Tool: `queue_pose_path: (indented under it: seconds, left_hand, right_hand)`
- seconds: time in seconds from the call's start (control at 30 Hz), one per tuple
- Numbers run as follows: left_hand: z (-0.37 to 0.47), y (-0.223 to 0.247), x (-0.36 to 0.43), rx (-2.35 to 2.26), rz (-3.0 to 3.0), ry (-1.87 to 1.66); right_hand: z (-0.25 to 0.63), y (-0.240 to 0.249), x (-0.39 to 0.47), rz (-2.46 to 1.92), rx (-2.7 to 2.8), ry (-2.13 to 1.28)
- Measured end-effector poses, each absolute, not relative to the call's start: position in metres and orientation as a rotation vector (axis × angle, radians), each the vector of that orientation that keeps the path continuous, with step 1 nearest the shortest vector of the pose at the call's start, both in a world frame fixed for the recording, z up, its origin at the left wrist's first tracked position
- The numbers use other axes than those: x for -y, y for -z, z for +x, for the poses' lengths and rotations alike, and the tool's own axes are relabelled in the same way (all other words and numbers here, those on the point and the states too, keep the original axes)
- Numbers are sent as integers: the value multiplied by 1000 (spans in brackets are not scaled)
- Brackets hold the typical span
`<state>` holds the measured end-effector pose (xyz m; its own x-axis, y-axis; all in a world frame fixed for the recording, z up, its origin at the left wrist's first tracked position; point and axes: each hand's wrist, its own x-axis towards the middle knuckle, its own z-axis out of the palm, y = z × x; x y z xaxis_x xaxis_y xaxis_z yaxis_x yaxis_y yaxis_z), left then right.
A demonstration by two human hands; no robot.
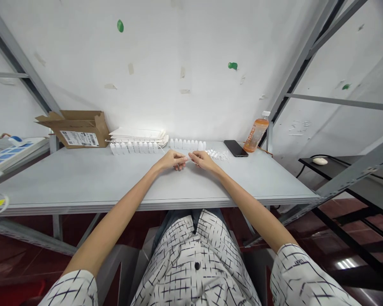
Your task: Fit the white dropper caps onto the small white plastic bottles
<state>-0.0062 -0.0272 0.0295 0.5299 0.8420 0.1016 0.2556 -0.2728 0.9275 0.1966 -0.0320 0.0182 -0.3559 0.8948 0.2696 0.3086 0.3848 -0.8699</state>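
Note:
My left hand [173,160] and my right hand [201,159] meet above the middle of the table, their fingertips almost touching. Both pinch a small, thin white piece [188,159], too small and too covered by fingers to name exactly. Just behind the hands stands a row of small white plastic bottles [185,145]. Beside my right hand lies a loose pile of small white parts [218,154], possibly bottle tips or caps. Farther left, another row of small white bottles [134,148] stands upright, with thin white strands at its ends.
Behind the left row lies a stack of white sheets or envelopes [140,134], with an open cardboard box [79,129] to its left. A black phone [235,148] and an orange drink bottle [257,131] are at the right back. Metal posts [301,63] frame the table [83,180].

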Motion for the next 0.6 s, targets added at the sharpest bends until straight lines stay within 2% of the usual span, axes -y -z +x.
queue_pose_path:
  seconds: [0.37, 0.6]
  left_hand:
    - [-7, -30, 27, -912, 1878, -865]
    - [-8, -30, 26, -980, 1769, -896]
  right_hand:
    - [196, -23, 34, -1092, 1760, -1256]
    - [202, -32, 34, -1131, 1664, -1192]
